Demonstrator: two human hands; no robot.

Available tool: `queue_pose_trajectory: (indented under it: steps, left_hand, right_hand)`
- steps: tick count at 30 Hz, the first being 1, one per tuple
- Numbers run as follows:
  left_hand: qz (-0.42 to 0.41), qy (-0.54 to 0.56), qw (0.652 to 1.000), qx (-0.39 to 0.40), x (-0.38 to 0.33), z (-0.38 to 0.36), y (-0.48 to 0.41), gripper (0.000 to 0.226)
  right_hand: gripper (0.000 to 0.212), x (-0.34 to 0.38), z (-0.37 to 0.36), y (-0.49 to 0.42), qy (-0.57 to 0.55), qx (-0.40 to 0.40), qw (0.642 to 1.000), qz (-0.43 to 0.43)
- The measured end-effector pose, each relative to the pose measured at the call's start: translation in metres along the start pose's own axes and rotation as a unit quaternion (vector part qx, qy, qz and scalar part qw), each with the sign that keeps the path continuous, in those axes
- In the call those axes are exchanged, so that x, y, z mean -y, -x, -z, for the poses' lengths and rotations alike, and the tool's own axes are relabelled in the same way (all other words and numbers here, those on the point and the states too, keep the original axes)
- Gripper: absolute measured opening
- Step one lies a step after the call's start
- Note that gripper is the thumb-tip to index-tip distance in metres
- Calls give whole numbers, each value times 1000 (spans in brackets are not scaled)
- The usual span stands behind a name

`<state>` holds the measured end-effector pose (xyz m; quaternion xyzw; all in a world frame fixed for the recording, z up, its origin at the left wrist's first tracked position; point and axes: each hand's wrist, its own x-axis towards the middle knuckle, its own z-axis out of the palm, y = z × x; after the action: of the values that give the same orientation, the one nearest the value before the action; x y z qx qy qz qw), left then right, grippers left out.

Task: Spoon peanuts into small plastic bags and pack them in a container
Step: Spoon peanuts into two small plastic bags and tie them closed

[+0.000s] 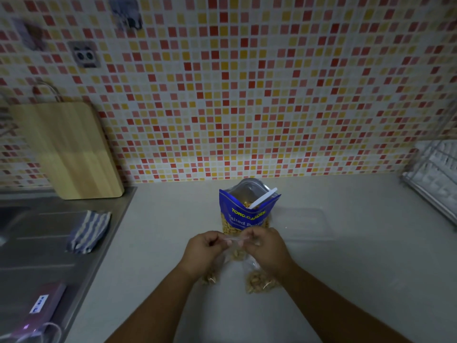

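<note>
A blue peanut pouch (247, 215) stands open on the counter with a white spoon (263, 198) sticking out of it. In front of it my left hand (205, 253) and my right hand (265, 250) pinch the top strip of a small clear bag (237, 252) holding peanuts, one hand at each end. Two more small filled bags lie on the counter under my wrists, one on the left (210, 278) and one on the right (261, 282). A clear plastic container (306, 224) sits to the right of the pouch.
A steel sink surface (49, 243) with a striped cloth (89, 231) is at left, a wooden board (71, 149) leans on the tiled wall, a dish rack (435, 179) stands at far right, and a purple box (42, 308) lies at lower left.
</note>
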<state>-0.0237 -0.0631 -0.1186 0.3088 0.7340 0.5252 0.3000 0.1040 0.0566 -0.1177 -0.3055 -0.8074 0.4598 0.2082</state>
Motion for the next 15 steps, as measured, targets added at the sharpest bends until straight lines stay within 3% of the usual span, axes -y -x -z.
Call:
queue_pose_trajectory:
  steps: [8, 15]
  left_hand:
    - [-36, 17, 999, -11, -6, 2, 4, 11]
    - [-62, 16, 998, -1, -14, -1, 7, 16]
  right_hand:
    - [6, 7, 0, 1, 102, -16, 992, 69]
    - [11, 15, -4, 4, 113, -11, 990, 84]
